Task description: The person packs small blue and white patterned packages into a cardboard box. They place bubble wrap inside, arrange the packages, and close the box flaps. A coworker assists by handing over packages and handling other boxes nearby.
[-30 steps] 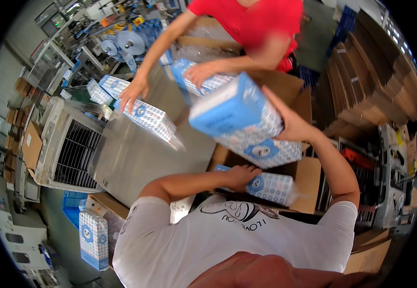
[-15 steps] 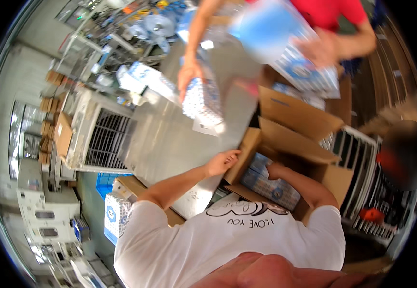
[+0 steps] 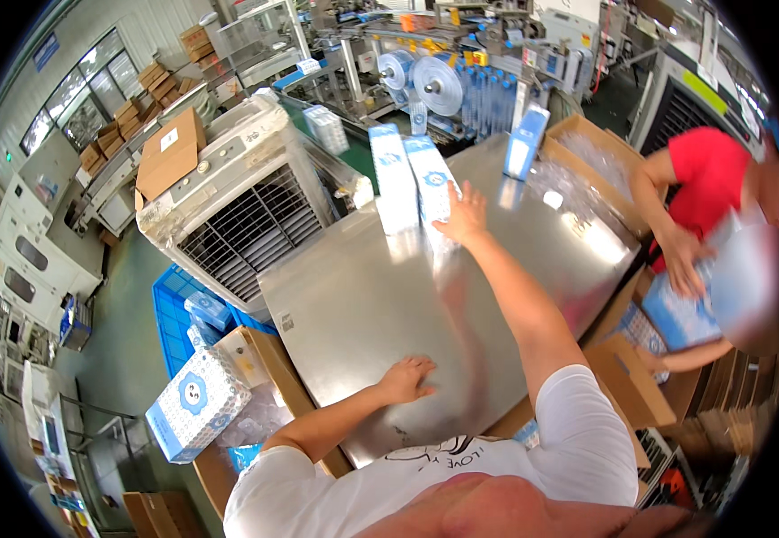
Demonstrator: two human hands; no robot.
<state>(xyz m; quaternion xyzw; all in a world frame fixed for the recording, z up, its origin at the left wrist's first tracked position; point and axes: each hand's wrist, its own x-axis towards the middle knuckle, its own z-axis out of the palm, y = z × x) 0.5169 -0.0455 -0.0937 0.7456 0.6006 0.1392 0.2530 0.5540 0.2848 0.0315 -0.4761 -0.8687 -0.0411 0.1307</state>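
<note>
My right hand [image 3: 463, 215] is stretched far across the steel table [image 3: 363, 296], fingers spread against the right one of two upright blue-and-white packs [image 3: 432, 177]. The other pack [image 3: 393, 179] stands just left of it. My left hand [image 3: 407, 378] lies flat and empty on the table's near edge. A third pack [image 3: 526, 139] stands farther back to the right. At the right, a co-worker in a red shirt [image 3: 703, 166] holds a blue-and-white pack [image 3: 690, 309] over an open carton [image 3: 627, 381].
A large wrapped fan unit [image 3: 246, 220] stands left of the table, with a blue crate [image 3: 174, 309] below it. An open carton [image 3: 259, 363] and a blue-and-white pack [image 3: 194, 405] sit at my lower left. A plastic-lined carton [image 3: 591, 152] and film rolls [image 3: 434, 82] are beyond the table.
Both my hands have left the carton of packs. My left hand now rests on the table and my right arm has reached out to the standing packs. The co-worker is now at the right.
</note>
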